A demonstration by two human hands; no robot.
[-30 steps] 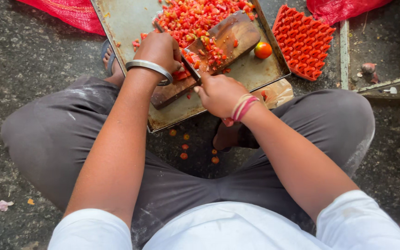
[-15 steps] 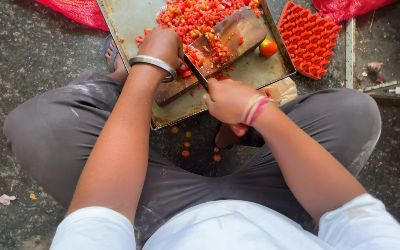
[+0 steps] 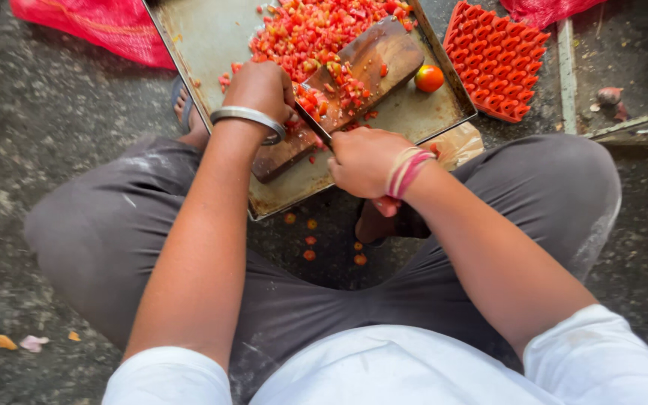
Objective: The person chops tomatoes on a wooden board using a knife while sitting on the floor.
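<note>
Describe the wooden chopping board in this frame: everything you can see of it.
The board is brown, worn-looking wood, oblong with rounded corners, lying flat and slantwise in a metal tray. Diced tomato covers its middle, and more is heaped in the tray beyond it. The left hand rests on its near part, pressing tomato there; the right hand holds a knife whose blade meets the board. A whole tomato sits just beside its far end.

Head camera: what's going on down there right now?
A person sits on the ground chopping tomatoes. The right hand grips a knife, its blade on the wooden cutting board. The left hand presses down on tomato pieces beside the blade. The board lies in a metal tray heaped with chopped tomato; one whole tomato sits beside the board.
</note>
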